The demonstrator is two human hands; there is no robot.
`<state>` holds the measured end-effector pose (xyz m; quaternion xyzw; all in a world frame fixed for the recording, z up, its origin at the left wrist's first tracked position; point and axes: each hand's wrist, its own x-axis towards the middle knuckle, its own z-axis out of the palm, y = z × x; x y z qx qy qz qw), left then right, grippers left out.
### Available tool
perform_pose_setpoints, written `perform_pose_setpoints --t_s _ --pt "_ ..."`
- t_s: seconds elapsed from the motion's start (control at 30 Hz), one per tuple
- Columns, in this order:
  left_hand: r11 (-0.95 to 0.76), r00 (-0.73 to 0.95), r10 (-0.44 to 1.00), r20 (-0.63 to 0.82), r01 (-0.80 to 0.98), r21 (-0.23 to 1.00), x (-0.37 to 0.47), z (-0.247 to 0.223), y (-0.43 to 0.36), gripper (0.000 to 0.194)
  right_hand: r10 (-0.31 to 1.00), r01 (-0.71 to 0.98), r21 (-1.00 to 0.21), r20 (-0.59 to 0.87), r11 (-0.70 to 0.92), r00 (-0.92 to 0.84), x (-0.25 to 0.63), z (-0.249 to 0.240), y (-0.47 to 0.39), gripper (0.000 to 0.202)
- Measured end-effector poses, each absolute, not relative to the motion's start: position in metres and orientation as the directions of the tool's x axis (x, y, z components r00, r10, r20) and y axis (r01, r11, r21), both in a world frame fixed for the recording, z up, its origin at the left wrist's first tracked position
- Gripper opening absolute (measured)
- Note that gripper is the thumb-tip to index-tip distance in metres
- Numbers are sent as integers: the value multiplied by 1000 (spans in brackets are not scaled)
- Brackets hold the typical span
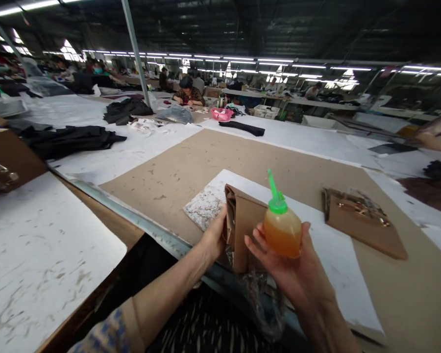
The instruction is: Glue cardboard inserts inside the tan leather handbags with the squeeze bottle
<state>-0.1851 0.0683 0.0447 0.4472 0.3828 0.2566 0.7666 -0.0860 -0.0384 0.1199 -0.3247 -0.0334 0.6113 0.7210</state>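
My left hand grips the left edge of a brown folded bag, which stands tilted at the table's front edge. In my right hand rests a round squeeze bottle with orange liquid and a green nozzle pointing up. The bottle is just right of the bag and partly in front of it. Clear plastic hangs below the bag. Beneath the bag lies a white sheet with brown glue-like marks on its left part.
Another brown bag with metal fittings lies on the right. Brown board covers the table. Black cloth pieces lie at the left, a pink basket farther back. A person sits across the table.
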Motion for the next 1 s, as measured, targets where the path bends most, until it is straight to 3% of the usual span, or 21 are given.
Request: perform_pose_setpoints --t_s 0.1,0.2,0.3,0.4,0.57,0.67,0.73,0.83,1.0 --pt "298 611 777 -151 -146 943 -202 58 52 66 884 -879 -472 -378 73 277 -77 121 -40 44" --pt "49 678 733 -52 23 999 -199 76 50 56 878 -869 -485 -369 98 305 -69 127 -44 44" --pt "-108 593 805 -35 204 973 -175 97 55 51 888 -815 -555 -275 167 369 -60 144 -48 46" --pt "-136 554 831 -48 286 949 -142 118 61 48 883 -717 -645 -137 264 449 -50 172 -48 48" --pt "-73 712 688 -144 265 961 -106 132 67 34 873 -558 -740 83 377 480 -25 204 -26 56" --pt "-46 736 669 -101 177 983 -104 126 70 21 865 -500 -800 47 332 500 -8 194 -13 60" --pt "15 740 664 -106 129 992 -108 123 73 24 872 -509 -818 -19 268 489 -1 183 -9 59" --pt "52 761 641 -101 89 995 -123 118 79 33 890 -519 -813 -4 263 457 2 173 -10 60" --pt "-303 633 767 107 210 929 -182 87 75 26 909 -607 -765 -74 213 411 4 173 -10 57"
